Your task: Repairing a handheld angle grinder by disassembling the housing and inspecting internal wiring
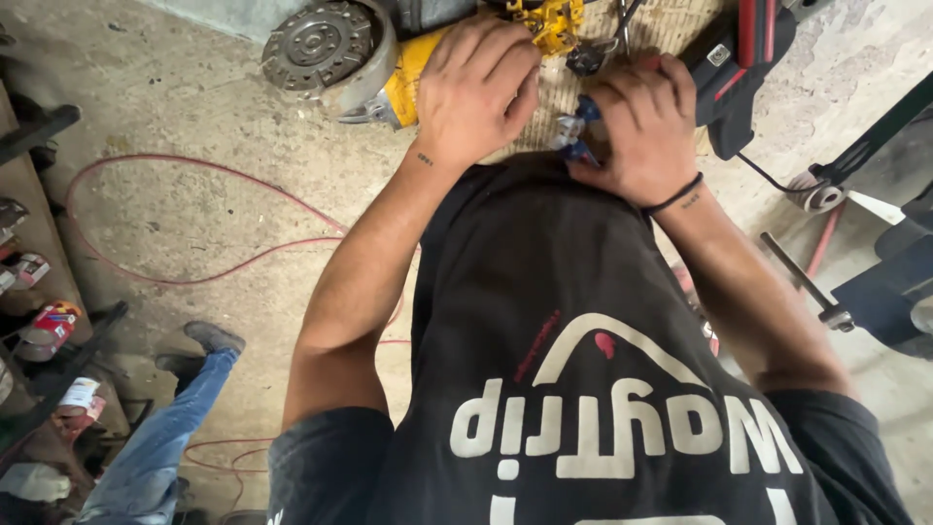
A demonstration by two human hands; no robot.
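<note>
A rough, stained concrete floor (pixel 194 117) is seen throughout. A red cable (pixel 146 170) is looped across it. Shelving (pixel 34 253) with cans (pixel 49 329) is set along the far-left edge.

I count one yellow angle grinder (pixel 389 68) with one grinding disc (pixel 316 44), one red-and-black power tool (pixel 743 68), one blue-handled tool (pixel 575 131), one red cable (pixel 194 224) on the floor, two paint cans (pixel 49 326) on the shelf.
</note>
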